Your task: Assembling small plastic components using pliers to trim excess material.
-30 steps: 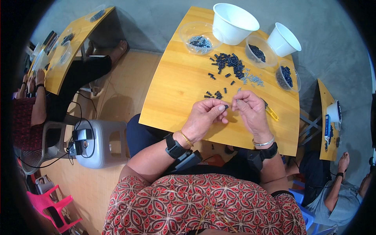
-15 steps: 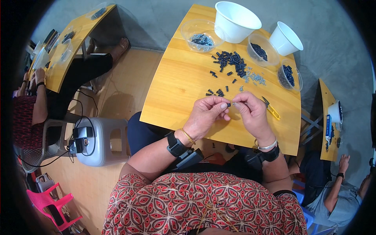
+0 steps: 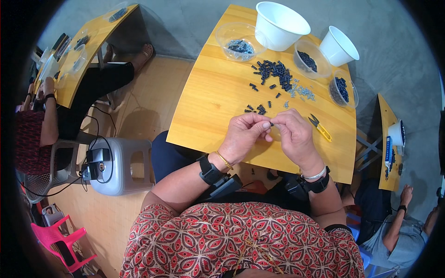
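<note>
Head view: my left hand (image 3: 244,135) and right hand (image 3: 293,137) pinch small dark part (image 3: 271,124) between fingertips, near table (image 3: 218,99) front edge; bare wood leftward; yellow snips (image 3: 320,128) just right.

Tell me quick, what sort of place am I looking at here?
Likely a small hand-assembly workshop. Several wooden tables stand on a bare floor, this one strewn with small dark parts sorted into clear bowls and white cups. Other people sit working at neighbouring tables.

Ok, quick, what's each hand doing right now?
Left hand: closed, pinching a small dark piece.
Right hand: closed, fingertips on the same piece.
</note>
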`<state>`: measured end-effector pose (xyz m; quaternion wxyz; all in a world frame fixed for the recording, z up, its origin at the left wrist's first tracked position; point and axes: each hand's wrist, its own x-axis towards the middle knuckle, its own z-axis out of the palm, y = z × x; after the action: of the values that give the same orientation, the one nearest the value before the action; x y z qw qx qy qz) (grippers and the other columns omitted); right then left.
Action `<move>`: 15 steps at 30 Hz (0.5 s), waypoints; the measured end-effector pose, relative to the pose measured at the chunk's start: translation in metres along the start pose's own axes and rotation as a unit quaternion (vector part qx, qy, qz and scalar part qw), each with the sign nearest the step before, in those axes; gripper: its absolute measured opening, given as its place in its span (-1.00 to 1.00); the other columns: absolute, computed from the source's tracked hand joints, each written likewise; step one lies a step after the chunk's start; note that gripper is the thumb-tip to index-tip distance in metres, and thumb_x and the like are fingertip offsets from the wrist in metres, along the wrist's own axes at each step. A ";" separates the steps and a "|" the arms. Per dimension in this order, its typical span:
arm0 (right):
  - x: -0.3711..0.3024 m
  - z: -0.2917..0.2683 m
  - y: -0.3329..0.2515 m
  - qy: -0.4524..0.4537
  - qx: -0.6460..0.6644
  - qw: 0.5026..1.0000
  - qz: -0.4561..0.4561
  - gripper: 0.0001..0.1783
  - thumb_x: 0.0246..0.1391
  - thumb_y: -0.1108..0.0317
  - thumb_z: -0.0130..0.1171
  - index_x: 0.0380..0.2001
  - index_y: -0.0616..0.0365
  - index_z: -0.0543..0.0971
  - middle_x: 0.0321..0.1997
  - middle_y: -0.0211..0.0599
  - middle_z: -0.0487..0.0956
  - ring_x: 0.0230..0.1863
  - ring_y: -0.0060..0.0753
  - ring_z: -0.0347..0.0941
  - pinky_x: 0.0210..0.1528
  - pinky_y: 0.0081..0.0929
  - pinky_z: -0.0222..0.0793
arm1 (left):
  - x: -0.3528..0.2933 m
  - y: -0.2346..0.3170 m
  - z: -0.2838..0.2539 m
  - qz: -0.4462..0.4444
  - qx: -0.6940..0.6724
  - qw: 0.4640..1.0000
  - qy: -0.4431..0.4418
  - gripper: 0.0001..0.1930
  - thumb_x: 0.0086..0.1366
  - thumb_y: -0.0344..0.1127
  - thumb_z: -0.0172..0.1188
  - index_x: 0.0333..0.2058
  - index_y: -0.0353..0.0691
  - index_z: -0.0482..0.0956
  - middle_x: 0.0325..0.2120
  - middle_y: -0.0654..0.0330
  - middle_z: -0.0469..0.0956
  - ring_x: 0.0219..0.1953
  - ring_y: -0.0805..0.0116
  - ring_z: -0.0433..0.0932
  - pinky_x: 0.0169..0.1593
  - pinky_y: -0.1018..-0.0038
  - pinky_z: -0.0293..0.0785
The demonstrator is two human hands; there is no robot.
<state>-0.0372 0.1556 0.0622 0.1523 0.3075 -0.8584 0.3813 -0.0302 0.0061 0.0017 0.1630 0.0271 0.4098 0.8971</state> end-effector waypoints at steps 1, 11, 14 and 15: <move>0.000 0.000 0.000 -0.001 0.000 1.000 -0.001 -0.80 -0.16 0.70 -0.01 -0.43 0.22 0.47 -0.48 -0.17 0.46 -0.40 -0.13 0.42 -0.37 -0.38 0.35 | 0.000 0.000 0.000 0.005 0.016 1.000 0.002 -0.91 0.23 -0.49 0.07 -0.30 -0.34 0.51 -0.49 0.19 0.53 -0.48 0.43 0.53 -0.34 0.60 0.48; -0.003 -0.002 -0.006 -0.010 0.009 0.999 0.037 -0.82 -0.14 0.70 0.00 -0.43 0.24 0.47 -0.47 -0.18 0.46 -0.41 -0.15 0.42 -0.40 -0.38 0.33 | -0.001 0.000 0.002 0.024 0.028 0.999 -0.004 -0.90 0.23 -0.48 0.07 -0.30 -0.35 0.51 -0.51 0.21 0.51 -0.48 0.46 0.51 -0.35 0.60 0.48; -0.007 0.002 -0.003 -0.003 0.008 0.999 0.031 -0.83 -0.11 0.69 0.02 -0.41 0.24 0.47 -0.45 -0.18 0.47 -0.41 -0.15 0.42 -0.40 -0.39 0.34 | -0.002 -0.001 0.002 0.029 0.038 0.999 0.000 -0.89 0.23 -0.45 0.08 -0.29 -0.35 0.51 -0.51 0.22 0.50 -0.50 0.47 0.49 -0.36 0.61 0.47; -0.009 0.003 -0.002 0.003 0.005 1.000 0.027 -0.83 -0.10 0.68 0.03 -0.39 0.24 0.47 -0.44 -0.18 0.47 -0.41 -0.15 0.42 -0.40 -0.39 0.34 | -0.001 -0.001 0.002 0.024 0.023 0.999 0.007 -0.88 0.23 -0.44 0.09 -0.28 -0.35 0.51 -0.51 0.22 0.50 -0.50 0.47 0.49 -0.37 0.61 0.47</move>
<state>-0.0288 0.1556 0.0567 0.1429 0.2836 -0.8639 0.3910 -0.0285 0.0080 0.0025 0.1381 0.0338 0.4304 0.8914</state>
